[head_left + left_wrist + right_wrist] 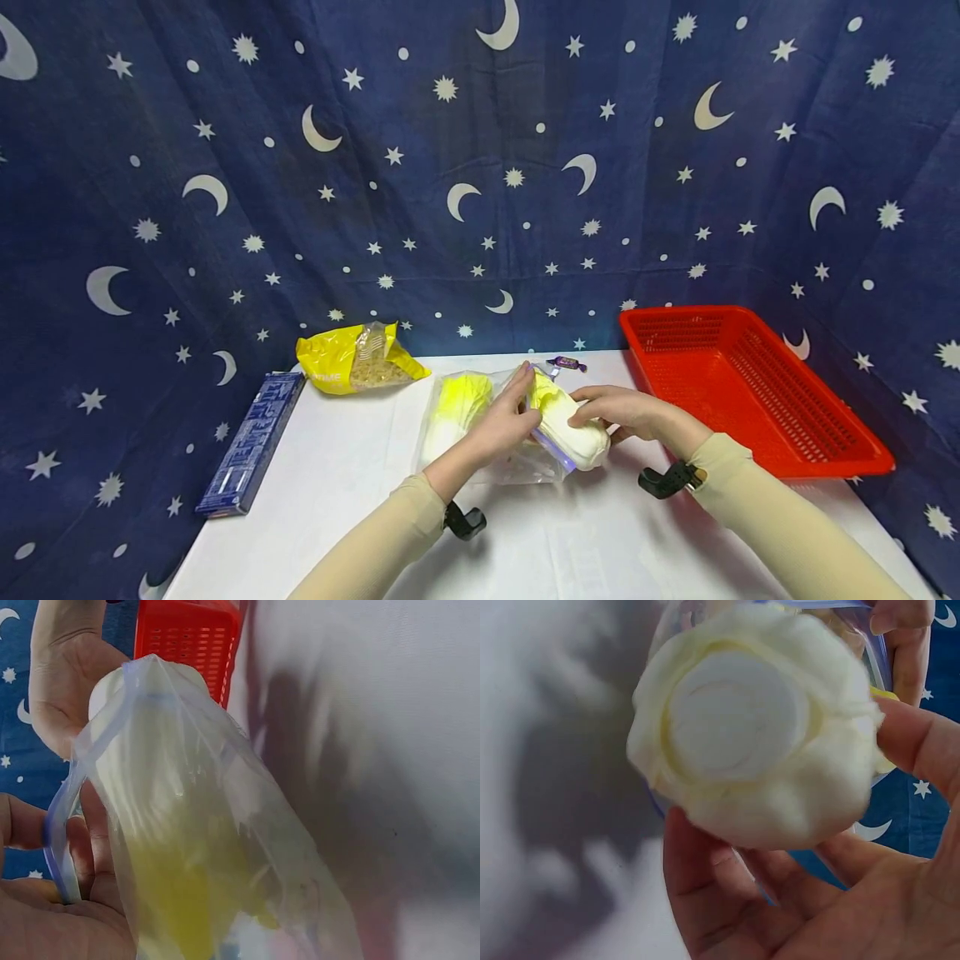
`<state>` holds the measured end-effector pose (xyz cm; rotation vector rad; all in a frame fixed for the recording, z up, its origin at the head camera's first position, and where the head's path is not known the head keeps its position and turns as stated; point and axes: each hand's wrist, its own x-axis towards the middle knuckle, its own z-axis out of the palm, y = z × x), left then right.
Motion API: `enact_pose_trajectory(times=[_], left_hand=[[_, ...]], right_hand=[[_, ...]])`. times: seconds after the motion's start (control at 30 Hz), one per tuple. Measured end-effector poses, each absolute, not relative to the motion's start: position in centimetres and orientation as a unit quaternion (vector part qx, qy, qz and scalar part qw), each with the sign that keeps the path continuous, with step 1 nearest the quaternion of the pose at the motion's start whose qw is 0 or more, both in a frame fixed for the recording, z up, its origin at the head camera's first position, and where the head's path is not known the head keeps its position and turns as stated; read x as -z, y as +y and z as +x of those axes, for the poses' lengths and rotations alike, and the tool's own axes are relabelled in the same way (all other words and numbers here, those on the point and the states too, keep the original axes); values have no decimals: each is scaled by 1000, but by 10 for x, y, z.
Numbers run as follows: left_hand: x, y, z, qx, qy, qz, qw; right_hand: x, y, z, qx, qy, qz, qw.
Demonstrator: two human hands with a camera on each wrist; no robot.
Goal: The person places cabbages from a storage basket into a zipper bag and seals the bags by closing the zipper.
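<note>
My right hand (630,412) grips the white base end of a Chinese cabbage (573,425), fingers and thumb around its sides. The right wrist view shows the round cut base (735,712) facing the camera. With my left hand (504,427) I hold the purple-edged mouth of a clear zip bag (517,471), its rim (56,832) lying between thumb and fingers in the left wrist view. The held cabbage's yellow leafy end lies inside the bag, while its base sticks out of the mouth. A second yellow-and-white cabbage (461,408) lies in the bag's left part.
A red plastic basket (720,400) stands at the right of the white table (337,517). A small purple-wrapped candy (567,363) lies behind the hands. At the back left is a yellow pasta bag (352,358), and a long blue box (251,446) lies along the left edge.
</note>
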<state>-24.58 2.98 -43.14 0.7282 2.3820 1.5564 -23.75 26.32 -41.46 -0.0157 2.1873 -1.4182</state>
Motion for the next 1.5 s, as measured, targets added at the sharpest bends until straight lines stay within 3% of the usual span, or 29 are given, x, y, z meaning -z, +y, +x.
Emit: enact_pose_trajectory(times=[1.1, 1.5], left_hand=[[440, 33, -243, -515, 813, 250, 104], [439, 33, -243, -562, 789, 217, 123]], right_hand=[[431, 262, -251, 710, 643, 96, 270], [439, 245, -248, 679, 693, 95, 225]])
